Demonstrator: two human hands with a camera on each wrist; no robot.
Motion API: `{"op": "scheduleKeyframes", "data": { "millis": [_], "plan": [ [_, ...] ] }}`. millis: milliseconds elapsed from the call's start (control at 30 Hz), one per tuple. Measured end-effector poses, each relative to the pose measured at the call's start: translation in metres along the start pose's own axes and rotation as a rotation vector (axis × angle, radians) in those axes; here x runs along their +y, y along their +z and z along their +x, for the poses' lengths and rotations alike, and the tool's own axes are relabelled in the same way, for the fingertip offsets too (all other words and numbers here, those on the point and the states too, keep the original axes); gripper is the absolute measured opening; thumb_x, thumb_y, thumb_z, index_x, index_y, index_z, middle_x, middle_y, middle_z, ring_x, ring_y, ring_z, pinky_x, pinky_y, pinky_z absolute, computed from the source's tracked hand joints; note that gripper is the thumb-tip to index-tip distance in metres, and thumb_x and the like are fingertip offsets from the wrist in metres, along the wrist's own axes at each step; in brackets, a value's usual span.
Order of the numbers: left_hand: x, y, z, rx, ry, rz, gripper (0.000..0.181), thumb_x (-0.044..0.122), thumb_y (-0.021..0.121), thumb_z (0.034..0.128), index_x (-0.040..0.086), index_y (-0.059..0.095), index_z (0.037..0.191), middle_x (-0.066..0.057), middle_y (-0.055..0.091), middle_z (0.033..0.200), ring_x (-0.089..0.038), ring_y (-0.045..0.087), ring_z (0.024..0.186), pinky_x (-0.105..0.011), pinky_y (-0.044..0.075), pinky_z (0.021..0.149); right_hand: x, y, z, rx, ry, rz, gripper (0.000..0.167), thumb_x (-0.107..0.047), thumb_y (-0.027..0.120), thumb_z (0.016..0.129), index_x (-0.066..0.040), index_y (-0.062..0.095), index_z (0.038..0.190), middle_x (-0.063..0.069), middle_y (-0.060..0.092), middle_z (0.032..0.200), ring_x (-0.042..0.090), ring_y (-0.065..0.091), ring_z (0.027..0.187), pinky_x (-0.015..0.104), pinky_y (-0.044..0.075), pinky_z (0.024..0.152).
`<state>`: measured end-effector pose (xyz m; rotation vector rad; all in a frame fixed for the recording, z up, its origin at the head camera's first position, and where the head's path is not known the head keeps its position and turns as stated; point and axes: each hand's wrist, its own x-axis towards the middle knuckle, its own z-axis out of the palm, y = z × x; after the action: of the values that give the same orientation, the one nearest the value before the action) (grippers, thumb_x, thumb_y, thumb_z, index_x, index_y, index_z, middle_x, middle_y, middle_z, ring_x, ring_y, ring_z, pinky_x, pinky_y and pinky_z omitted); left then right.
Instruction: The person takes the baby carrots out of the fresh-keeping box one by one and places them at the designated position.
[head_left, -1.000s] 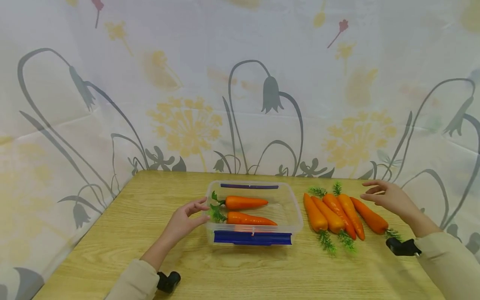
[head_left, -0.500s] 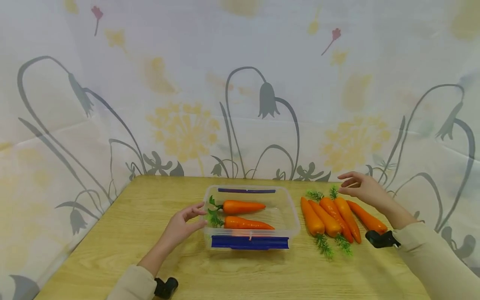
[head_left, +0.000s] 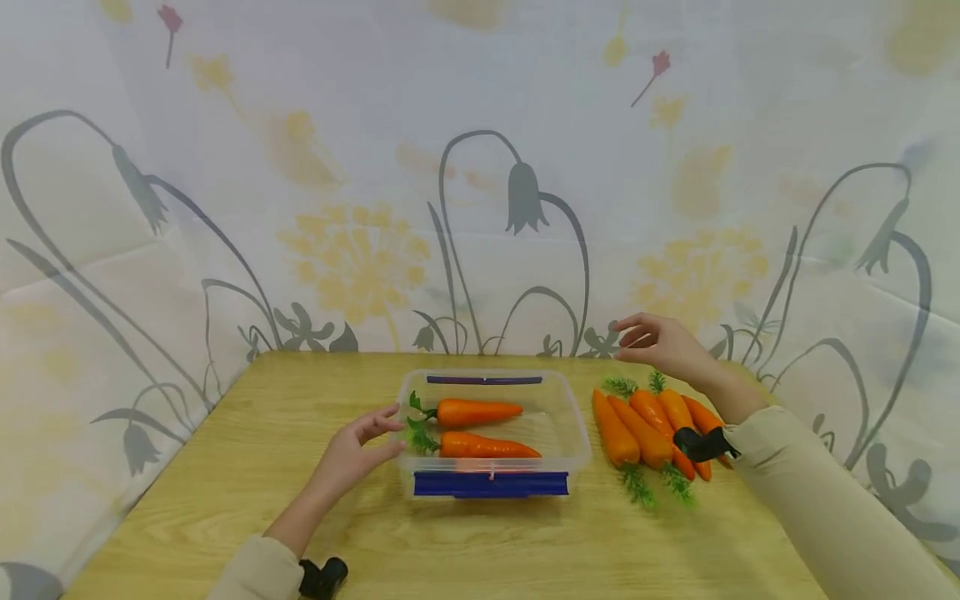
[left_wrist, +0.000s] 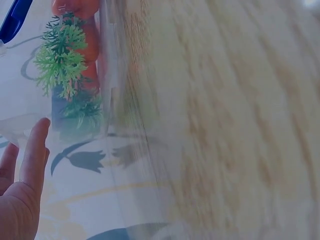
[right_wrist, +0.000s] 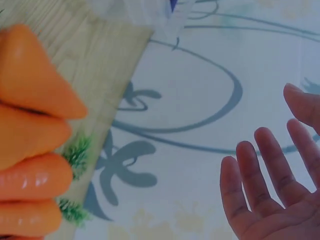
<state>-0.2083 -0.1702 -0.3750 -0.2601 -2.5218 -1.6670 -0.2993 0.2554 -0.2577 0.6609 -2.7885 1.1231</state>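
A clear plastic box (head_left: pixel 577 412) with blue latches stands on the table. Two carrots (head_left: pixel 480 412) with green tops lie in it, and something orange shows lower down through its front wall. At its left rim is my left hand (head_left: pixel 356 450), fingers loosely extended; in the left wrist view the fingertips (left_wrist: pixel 42 130) meet the translucent rim, though firm contact is hard to tell. My right hand (head_left: pixel 667 350) hangs in the air above and behind a group of several carrots (head_left: pixel 617 429) to the right of the box. Nothing is in its spread, slightly bent fingers (right_wrist: pixel 272 152).
The wood-grain table (head_left: pixel 480 550) ends at the back against a flower-printed curtain (head_left: pixel 360 125). A black wrist mount (head_left: pixel 697 444) on the right arm passes over the carrot group and hides part of it. Another black mount (head_left: pixel 322 577) sits on the left wrist.
My right hand has moved left, from the right side of the carrot group to above its back, and slightly up. My left hand stays by the box's left rim. The head view has shifted slightly.
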Motion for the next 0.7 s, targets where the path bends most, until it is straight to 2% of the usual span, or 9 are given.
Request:
{"op": "scheduleKeyframes", "data": {
  "millis": [200,400,700],
  "plan": [
    [-0.001,0.0,0.0,-0.001,0.004,-0.018,0.026,0.014,0.069,0.0849,0.002,0.065,0.108,-0.005,0.045,0.14,-0.031,0.043,0.124,-0.049,0.041,0.094,-0.015,0.016,0.014,-0.008,-0.06,0.033,0.04,-0.014,0.068,0.086,0.0,0.055,0.121,0.016,0.06,0.103,0.03,0.059,0.093,0.038,0.05,0.077],
    [-0.002,0.0,0.0,-0.005,0.004,-0.009,0.026,0.013,0.069,0.0846,0.002,0.065,0.108,-0.005,0.045,0.14,-0.032,0.044,0.124,-0.049,0.041,0.094,-0.024,0.036,0.026,-0.032,-0.109,0.032,0.037,-0.009,0.069,0.084,0.001,0.057,0.118,0.017,0.062,0.1,0.031,0.061,0.092,0.039,0.052,0.077],
    [0.0,0.0,0.001,0.001,0.006,0.002,0.024,0.012,0.069,0.0846,0.002,0.066,0.106,-0.004,0.045,0.14,-0.031,0.044,0.124,-0.05,0.04,0.095,-0.037,0.064,0.047,-0.163,-0.182,0.071,0.039,-0.01,0.07,0.084,-0.002,0.057,0.12,0.015,0.062,0.104,0.032,0.059,0.098,0.041,0.05,0.081]
  ]
}}
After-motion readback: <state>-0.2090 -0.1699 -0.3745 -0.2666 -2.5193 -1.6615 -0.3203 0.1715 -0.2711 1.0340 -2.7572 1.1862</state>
